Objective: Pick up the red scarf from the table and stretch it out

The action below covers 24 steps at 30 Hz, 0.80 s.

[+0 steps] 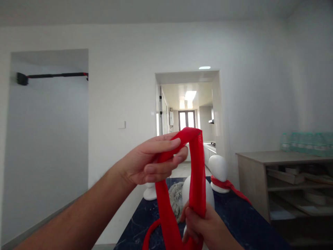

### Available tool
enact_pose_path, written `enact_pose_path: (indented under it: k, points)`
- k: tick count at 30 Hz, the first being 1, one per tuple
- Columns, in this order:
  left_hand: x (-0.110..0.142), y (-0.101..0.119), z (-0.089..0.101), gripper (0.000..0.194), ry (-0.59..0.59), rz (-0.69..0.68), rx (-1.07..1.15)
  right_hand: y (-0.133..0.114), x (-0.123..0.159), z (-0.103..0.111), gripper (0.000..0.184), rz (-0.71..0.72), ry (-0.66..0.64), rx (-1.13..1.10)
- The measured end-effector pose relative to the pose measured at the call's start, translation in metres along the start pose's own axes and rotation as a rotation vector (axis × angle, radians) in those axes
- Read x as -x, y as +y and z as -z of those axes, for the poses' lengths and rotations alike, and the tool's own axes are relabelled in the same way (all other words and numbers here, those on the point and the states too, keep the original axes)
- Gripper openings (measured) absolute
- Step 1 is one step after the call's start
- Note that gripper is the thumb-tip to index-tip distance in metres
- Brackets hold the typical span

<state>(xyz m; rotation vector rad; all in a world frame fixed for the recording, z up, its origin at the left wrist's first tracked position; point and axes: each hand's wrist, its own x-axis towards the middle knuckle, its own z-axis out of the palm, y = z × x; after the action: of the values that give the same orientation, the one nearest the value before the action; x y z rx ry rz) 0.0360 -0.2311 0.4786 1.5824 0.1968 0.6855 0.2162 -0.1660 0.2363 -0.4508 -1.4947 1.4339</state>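
Observation:
A long red scarf [197, 166], folded into a band, forms a loop in front of me. My left hand [158, 158] is raised and pinches the upper part of the loop between thumb and fingers. Lower down, my right hand [199, 222] grips the other side of the band. One tail of the scarf hangs toward the table at the lower left. Directly behind the loop stands a white mannequin head [185, 189], partly hidden by the scarf and my right hand.
On the dark blue marbled table [234, 218] stands another white mannequin head [218, 168] with a red scarf around its neck. A white base [150, 191] and a grey cloth [177, 198] are at the back. To the right, a shelf unit [252, 173] carries several bottles [309, 143].

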Motion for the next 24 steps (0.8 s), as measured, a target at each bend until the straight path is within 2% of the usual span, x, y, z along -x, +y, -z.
enact_pose_path:
  k: [3,5,10,14,17,20,22,24]
  points:
    - [0.021,0.017,0.021,0.026,-0.074,0.014,-0.011,-0.008,0.004,0.024,0.051,0.003,0.068,0.030]
    - [0.036,0.027,0.039,0.030,-0.117,0.041,-0.067,-0.022,0.011,0.045,0.042,0.000,0.066,0.024]
    - [0.057,0.035,0.076,0.022,0.028,-0.004,-0.170,-0.079,0.032,0.090,0.027,0.040,-0.064,-0.118]
    - [0.053,0.032,0.086,0.021,0.006,-0.042,-0.153,-0.117,0.040,0.107,0.026,0.057,-0.086,-0.149]
    - [0.045,0.028,0.083,0.018,0.029,-0.151,-0.152,-0.117,0.036,0.114,0.032,-0.016,-0.247,-0.059]
    - [0.039,0.026,0.080,0.017,0.030,-0.248,-0.159,-0.099,0.025,0.117,0.034,-0.066,-0.385,0.033]
    - [0.037,0.027,0.079,0.021,0.033,-0.257,-0.150,-0.088,0.018,0.115,0.028,-0.094,-0.334,0.101]
    - [0.036,0.032,0.080,0.022,0.031,-0.180,-0.170,-0.081,0.013,0.112,0.023,-0.112,-0.235,0.180]
